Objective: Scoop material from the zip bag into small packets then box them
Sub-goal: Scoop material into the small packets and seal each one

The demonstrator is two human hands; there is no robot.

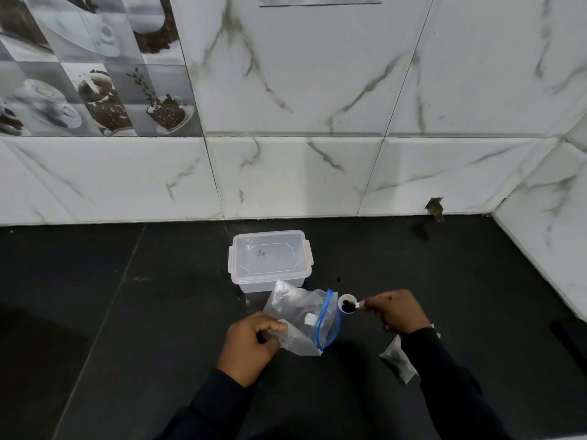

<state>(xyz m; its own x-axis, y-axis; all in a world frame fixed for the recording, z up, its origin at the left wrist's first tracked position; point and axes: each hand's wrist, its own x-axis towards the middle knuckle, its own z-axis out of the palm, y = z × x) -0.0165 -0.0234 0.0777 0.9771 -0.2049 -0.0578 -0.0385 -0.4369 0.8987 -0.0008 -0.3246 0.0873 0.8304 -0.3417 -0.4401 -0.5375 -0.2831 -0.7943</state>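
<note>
Two bare hands work low over the dark surface (158, 312). Nearest, a small packet (395, 360) of dark stuff lies partly under the right forearm, behind that grip. The left hand (251, 347) clutches the clear zip bag (301, 315) by its corner. The right hand (395, 311) pinches a white scoop (342, 300) holding dark material (348, 306), just outside the bag's blue-zipped mouth. Beyond both grips stands a lidded clear plastic box (270, 258), near the marble-tiled wall (286, 173).

Both arms of the person wear long, dark, near-black sleeves; the left sleeve (203, 408) ends at the wrist, leaving the left hand (251, 347) bare; the right sleeve (444, 376) ends the same way at the bare right hand (395, 311); the fabric looks plain and matte.
</note>
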